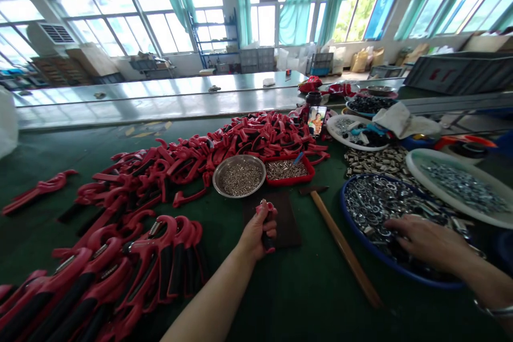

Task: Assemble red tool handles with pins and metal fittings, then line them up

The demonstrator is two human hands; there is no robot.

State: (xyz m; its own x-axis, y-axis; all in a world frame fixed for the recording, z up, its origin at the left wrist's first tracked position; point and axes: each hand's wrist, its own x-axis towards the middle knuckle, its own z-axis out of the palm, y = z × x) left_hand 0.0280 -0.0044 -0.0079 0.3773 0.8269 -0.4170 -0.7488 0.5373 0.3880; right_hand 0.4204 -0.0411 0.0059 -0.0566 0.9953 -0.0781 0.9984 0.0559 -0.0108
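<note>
L hand [256, 232], ctr of frame: fingers curled tight round a red-and-black handle piece [268, 244], thumb pressed near its red top end. R hand [425, 238], right side of frame: fingers bent down into a blue basin [395, 267] at the loose metal rings [371, 206]; can't tell if they pinch any. Metal band [495, 310] on R wrist, lower right edge.

Just behind/under L hand, a dark mat [289, 219] lies on the green bench [308, 294]. Above it, ctr: round steel bowl [240, 195] w/ small metal bits, next to a red tray [290, 180] w/ metal pins + a blue stick [298, 158]. Btwn L hand & basin, hammer [340, 240] lies slanted, head toward upper ctr, wooden handle toward lower right.

Lower left: row of red/black clamps [176, 246] w/ springs showing. Mid-left to ctr: big heap of red pieces [248, 141]; one lone red piece [40, 191] apart at far left. Phone [316, 120], screen lit, propped upright at heap's right end.

Beyond basin, right: pile of metal parts [372, 160] & pale dish [412, 163] of small silver parts. Top of frame: windows [168, 26], teal curtains [295, 16].
</note>
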